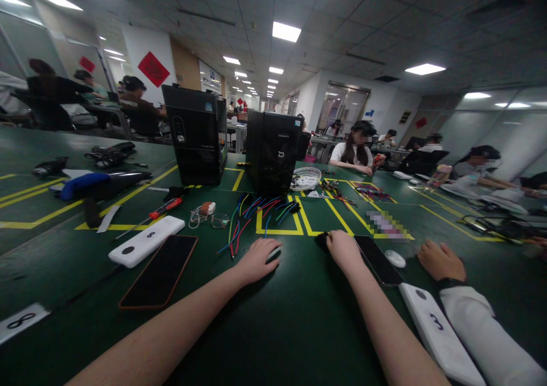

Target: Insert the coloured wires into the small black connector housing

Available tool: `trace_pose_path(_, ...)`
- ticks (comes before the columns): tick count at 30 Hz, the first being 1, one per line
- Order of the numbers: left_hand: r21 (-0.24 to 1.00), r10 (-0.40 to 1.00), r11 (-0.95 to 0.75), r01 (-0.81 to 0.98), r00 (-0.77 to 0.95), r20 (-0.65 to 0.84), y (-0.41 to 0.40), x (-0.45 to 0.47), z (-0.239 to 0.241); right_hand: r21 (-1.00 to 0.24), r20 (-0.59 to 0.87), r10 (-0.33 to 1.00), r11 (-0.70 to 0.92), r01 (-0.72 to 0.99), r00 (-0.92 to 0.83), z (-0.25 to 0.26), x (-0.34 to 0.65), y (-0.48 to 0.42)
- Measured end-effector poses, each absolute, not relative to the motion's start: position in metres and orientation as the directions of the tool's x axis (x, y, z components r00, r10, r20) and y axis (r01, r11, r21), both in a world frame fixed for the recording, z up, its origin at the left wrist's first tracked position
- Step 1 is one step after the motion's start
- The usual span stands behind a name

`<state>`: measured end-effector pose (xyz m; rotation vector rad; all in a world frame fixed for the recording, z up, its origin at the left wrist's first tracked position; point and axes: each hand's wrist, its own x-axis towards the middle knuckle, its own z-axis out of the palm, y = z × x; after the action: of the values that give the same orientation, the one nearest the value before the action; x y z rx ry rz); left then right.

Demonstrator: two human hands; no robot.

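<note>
My left hand (258,260) rests on the green table with its fingers curled round a small pale, rounded object (274,254), whose kind I cannot make out. Just beyond it lies a spread of loose cut wires (250,218) in red, blue, green and black. To the right, the fingers of my right hand (343,250) are closed on a small black thing (322,241), mostly hidden by them. Beside that hand, a black phone (378,260) lies flat. A white mouse-shaped piece (395,259) sits to the phone's right.
Two black computer towers (194,141) stand at the back, near a white basket (305,178). On the left lie an orange-edged phone (159,272), a white power bank (147,242), a red screwdriver (166,208) and glasses (220,220). A co-worker's hand (442,260) rests at right.
</note>
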<state>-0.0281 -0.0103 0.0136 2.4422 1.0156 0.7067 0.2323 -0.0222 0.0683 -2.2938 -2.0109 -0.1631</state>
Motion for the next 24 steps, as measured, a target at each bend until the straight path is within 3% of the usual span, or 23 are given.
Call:
trace_pose_path(4, 0.622, 0.811, -0.572, 0.534, 0.482, 0.333, -0.007, -0.026, 0.006, -0.196, 0.249, 0.886, 0.443, 0.875, -0.392, 0.060, 0.184, -0.034)
trace_pose_path(6, 0.629, 0.815, -0.566, 0.533, 0.477, 0.328, -0.005, -0.025, 0.004, -0.235, 0.327, 0.820, 0.553, 0.799, -0.471, 0.053, 0.167, -0.039)
trace_pose_path(17, 0.646, 0.783, -0.588, 0.487, 0.542, 0.304, -0.005, -0.026, 0.004, -0.133, 0.427, 0.711, 0.661, 0.739, -0.559, 0.035, 0.142, -0.049)
trace_pose_path(24, 0.655, 0.790, -0.592, 0.470, 0.499, 0.357, -0.004, -0.027, 0.003, -0.090, 0.402, 0.763, 0.582, 0.808, -0.505, 0.034, 0.141, -0.044)
